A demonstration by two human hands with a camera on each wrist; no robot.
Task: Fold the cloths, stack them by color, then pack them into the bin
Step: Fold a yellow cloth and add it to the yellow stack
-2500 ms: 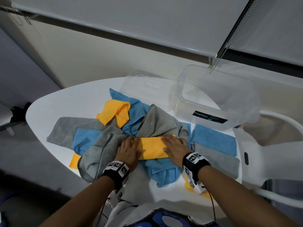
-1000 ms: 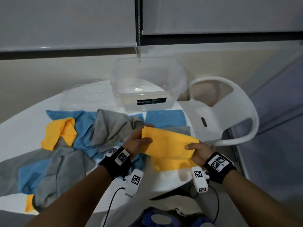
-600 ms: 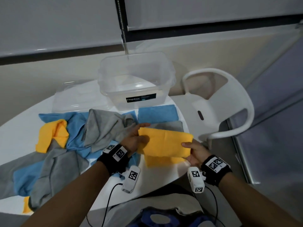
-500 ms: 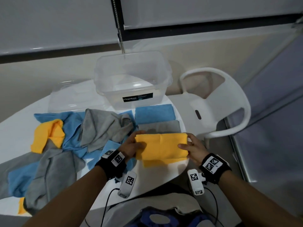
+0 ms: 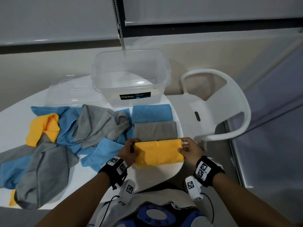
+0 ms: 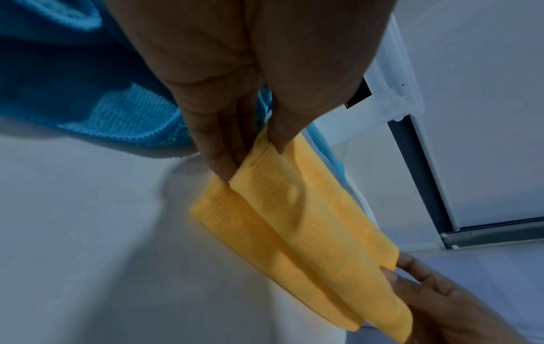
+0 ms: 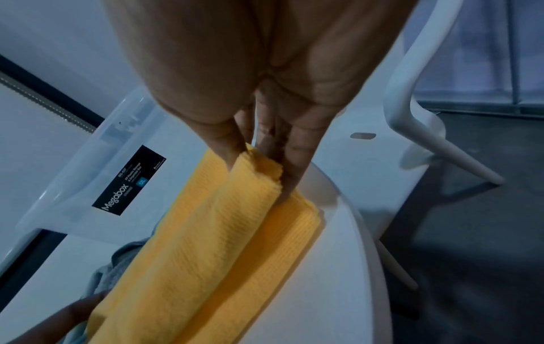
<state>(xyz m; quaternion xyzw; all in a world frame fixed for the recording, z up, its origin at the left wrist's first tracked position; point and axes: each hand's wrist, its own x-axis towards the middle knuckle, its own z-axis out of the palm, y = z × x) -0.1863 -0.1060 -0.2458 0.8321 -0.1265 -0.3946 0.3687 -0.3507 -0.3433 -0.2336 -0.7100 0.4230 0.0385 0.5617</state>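
The folded cloth [image 5: 158,152] nearest the person is yellow-orange with a fine ribbed weave. Beyond it lie a grey folded cloth [image 5: 155,131] and a blue folded cloth [image 5: 152,113]. The loose pile [image 5: 65,128] mixes blue, grey and yellow-orange. The bin [image 5: 131,82] is clear plastic with a black label [image 5: 135,95] lettered in white. The desk [image 5: 157,172] and the chair [image 5: 218,112] are white.

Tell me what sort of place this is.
Probably an indoor office or meeting-type room, not clearly a home: a round white table with a white plastic chair beside it, roller blinds with a bead chain behind, and a clear storage bin on the table.
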